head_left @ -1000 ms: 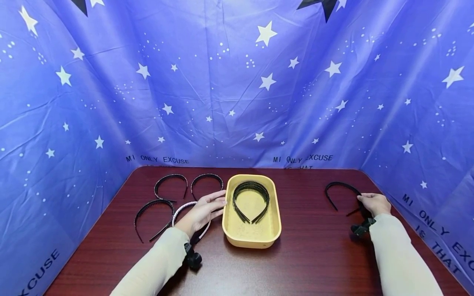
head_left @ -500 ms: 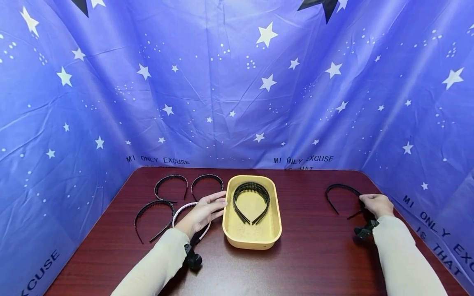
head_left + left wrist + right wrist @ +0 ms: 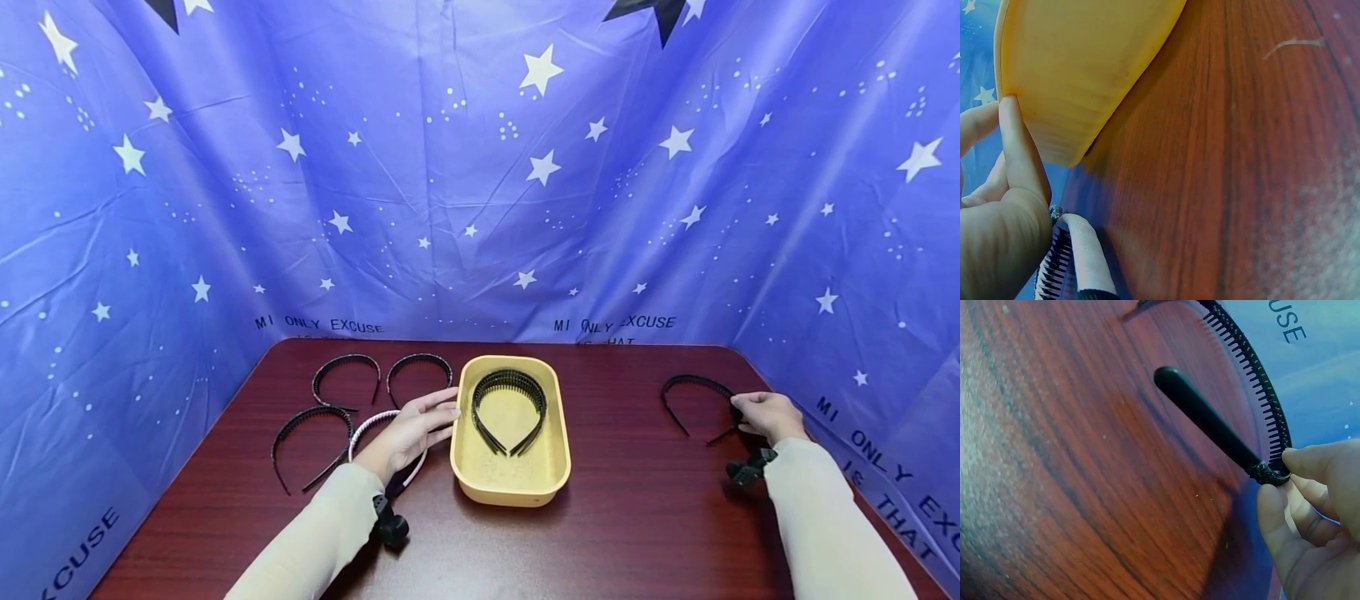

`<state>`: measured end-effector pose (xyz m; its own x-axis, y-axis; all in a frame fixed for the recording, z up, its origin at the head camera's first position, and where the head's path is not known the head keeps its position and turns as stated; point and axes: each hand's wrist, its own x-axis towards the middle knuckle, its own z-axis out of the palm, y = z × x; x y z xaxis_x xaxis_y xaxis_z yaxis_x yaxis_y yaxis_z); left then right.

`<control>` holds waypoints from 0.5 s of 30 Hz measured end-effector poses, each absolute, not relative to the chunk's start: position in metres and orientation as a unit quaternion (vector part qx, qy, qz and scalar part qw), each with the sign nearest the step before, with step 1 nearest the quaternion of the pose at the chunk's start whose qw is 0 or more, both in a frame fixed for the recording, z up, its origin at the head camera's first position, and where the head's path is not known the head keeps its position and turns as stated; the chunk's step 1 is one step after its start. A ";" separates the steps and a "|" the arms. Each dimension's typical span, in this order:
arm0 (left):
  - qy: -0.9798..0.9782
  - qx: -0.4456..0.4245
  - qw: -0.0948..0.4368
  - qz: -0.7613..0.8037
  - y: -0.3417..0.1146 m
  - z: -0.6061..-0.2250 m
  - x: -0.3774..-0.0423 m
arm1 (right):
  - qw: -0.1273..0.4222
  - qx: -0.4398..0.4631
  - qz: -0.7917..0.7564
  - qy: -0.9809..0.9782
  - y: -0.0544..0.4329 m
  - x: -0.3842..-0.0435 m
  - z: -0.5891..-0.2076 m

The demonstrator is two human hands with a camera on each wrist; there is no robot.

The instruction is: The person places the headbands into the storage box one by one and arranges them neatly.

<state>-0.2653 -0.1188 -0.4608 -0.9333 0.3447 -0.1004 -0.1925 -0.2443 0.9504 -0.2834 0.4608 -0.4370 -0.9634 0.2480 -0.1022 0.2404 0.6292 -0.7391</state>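
Observation:
In the head view, my right hand (image 3: 770, 416) pinches a black headband (image 3: 693, 380) by one side, at the right of the table. The right wrist view shows thumb and fingertips on the headband (image 3: 1266, 394), its comb teeth facing inward and one smooth end pointing free. My left hand (image 3: 405, 435) rests with fairly straight fingers against the left side of a yellow bin (image 3: 510, 496). In the left wrist view, its fingertips touch the bin's wall (image 3: 1085, 69) near the rim. Several black headbands (image 3: 510, 379) lie nested inside the bin. Beneath the left hand, a pale pink headband (image 3: 365, 427) is partly hidden.
Black headbands lie on the table's left side: one at the back left (image 3: 345, 357), one beside the bin (image 3: 418, 357) and one nearer the front (image 3: 309, 410). Blue star-printed cloth (image 3: 480, 208) encloses the dark red table (image 3: 480, 558) at the back and sides.
My right hand has shifted slightly right and toward me, the black headband moving along with it. The left hand and the bin have stayed in place.

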 end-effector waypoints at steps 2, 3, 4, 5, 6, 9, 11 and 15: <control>0.592 0.067 0.170 0.785 -0.119 -0.461 -0.265 | 0.005 -0.126 0.427 -0.895 0.460 -0.285 -0.438; 0.592 0.067 0.169 0.785 -0.119 -0.461 -0.265 | 0.006 -0.120 0.435 -0.892 0.460 -0.286 -0.438; 0.592 0.068 0.169 0.785 -0.120 -0.461 -0.265 | 0.008 -0.115 0.441 -0.890 0.459 -0.286 -0.438; 0.592 0.067 0.169 0.785 -0.120 -0.461 -0.265 | 0.010 -0.111 0.444 -0.889 0.458 -0.287 -0.437; 0.593 0.067 0.169 0.785 -0.120 -0.461 -0.265 | 0.011 -0.108 0.447 -0.888 0.457 -0.287 -0.436; 0.592 0.066 0.169 0.785 -0.119 -0.461 -0.265 | 0.015 -0.101 0.447 -0.889 0.455 -0.289 -0.433; 0.592 0.068 0.169 0.785 -0.119 -0.462 -0.265 | 0.015 -0.099 0.442 -0.891 0.453 -0.289 -0.430; 0.592 0.069 0.170 0.785 -0.120 -0.462 -0.266 | 0.015 -0.091 0.426 -0.900 0.450 -0.288 -0.426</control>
